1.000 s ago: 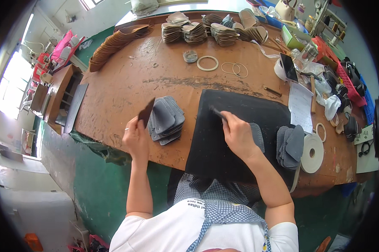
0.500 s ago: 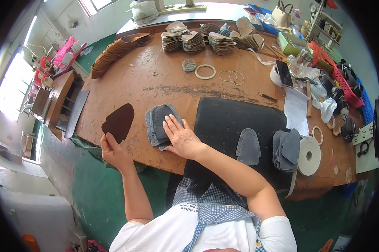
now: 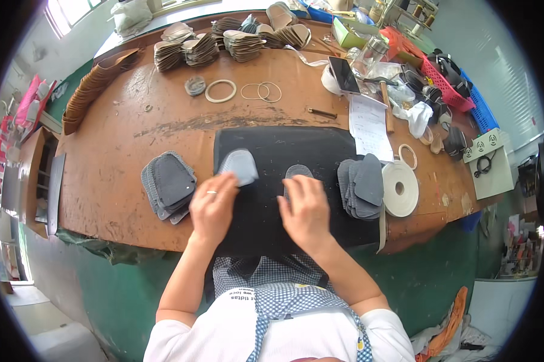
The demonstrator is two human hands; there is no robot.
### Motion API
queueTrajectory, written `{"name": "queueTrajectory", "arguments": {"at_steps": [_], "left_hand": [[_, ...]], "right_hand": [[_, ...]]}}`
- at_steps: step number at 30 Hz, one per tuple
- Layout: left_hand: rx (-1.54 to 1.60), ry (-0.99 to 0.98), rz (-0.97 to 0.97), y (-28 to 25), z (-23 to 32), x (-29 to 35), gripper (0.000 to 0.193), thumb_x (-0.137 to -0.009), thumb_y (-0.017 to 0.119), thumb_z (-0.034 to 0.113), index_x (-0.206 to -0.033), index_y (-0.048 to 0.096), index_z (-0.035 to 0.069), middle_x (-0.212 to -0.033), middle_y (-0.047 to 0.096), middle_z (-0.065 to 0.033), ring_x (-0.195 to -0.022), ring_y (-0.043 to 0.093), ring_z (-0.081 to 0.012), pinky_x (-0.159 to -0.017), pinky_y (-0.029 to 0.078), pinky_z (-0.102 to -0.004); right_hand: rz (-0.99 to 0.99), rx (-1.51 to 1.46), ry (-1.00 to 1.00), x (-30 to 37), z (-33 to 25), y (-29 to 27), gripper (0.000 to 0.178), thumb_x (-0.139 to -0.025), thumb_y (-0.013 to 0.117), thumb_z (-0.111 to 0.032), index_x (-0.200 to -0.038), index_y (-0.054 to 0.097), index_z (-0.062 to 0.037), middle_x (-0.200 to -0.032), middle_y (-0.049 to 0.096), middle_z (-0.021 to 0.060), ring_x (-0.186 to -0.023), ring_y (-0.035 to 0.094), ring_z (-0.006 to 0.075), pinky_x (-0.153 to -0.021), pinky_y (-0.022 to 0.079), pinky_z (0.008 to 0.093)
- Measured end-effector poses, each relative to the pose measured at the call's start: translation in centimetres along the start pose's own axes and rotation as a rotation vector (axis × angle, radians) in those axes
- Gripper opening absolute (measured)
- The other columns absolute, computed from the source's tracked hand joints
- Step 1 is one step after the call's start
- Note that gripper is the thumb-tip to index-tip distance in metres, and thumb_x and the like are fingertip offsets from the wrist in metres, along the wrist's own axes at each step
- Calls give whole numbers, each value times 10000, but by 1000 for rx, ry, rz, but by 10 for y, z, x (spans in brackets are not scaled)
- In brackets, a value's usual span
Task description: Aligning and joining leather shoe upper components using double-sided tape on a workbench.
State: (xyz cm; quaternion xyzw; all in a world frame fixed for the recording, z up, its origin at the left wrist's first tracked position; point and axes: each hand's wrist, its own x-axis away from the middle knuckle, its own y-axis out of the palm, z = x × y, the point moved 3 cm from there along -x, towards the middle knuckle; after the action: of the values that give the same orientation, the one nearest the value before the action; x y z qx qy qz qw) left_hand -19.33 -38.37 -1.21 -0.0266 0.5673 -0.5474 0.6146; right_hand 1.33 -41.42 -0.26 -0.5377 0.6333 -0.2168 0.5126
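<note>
My left hand [image 3: 215, 202] pinches the lower edge of a pale grey, tongue-shaped piece [image 3: 240, 166], held over the black mat [image 3: 263, 211]. The piece is somewhat blurred and shiny. Across from it, my right hand [image 3: 308, 208] reaches over a dark grey piece [image 3: 298, 171] of similar shape on the mat; its thumb is apart from its bent fingers, which cover most of that piece. Left of the mat lies a stack of dark grey pieces [image 3: 168, 181]. Another fanned stack of grey pieces [image 3: 365, 187] rests on the mat's right side.
A white tape roll [image 3: 400, 189] lies beside the right stack, below a written paper sheet [image 3: 368, 128] and a phone [image 3: 343, 75]. Several bundles of sole-shaped pieces [image 3: 242, 45] line the back. Rings [image 3: 221, 91] and a small rod [image 3: 322, 113] lie mid-table. A pink basket [image 3: 447, 87] stands at right.
My view has swung right. My left hand has brought its piece from the left table onto the mat, where a pale face now shows. My right hand has left the left stack for the single mat piece.
</note>
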Motion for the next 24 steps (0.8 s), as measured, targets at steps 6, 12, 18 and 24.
{"name": "queueTrajectory", "arguments": {"at_steps": [6,12,18,24], "left_hand": [[100,26,-202,23,11,17,233,-850,715,-10,-1083,721,9,-1154,734,-121,-1117,690,-317,-956,550,-428],[115,-15,-229,14,30,24,202,-841,712,-15,-1041,726,9,-1121,740,-110,-1029,699,-306,-877,563,-404],[258,-216,-187,13,41,23,90,-840,717,-15,-926,715,14,-1022,744,-90,-846,685,-267,-743,560,-354],[440,-334,-176,15,54,23,104,-848,706,-57,-938,705,-4,-1025,743,-104,-856,690,-252,-724,554,-329]], "right_hand": [[-180,165,340,20,46,-14,754,-762,872,-341,-1332,534,17,-1134,566,154,-1085,556,335,-929,504,427],[-51,-181,312,14,59,-7,577,-770,852,-137,-1258,574,-6,-1090,544,165,-970,631,369,-813,529,456],[75,-13,140,7,41,-13,478,-768,825,-86,-1195,622,-16,-1105,555,142,-1034,587,322,-865,509,420],[-227,-927,377,25,12,1,474,-917,753,-88,-1339,558,7,-959,706,127,-801,705,164,-721,578,307]]}}
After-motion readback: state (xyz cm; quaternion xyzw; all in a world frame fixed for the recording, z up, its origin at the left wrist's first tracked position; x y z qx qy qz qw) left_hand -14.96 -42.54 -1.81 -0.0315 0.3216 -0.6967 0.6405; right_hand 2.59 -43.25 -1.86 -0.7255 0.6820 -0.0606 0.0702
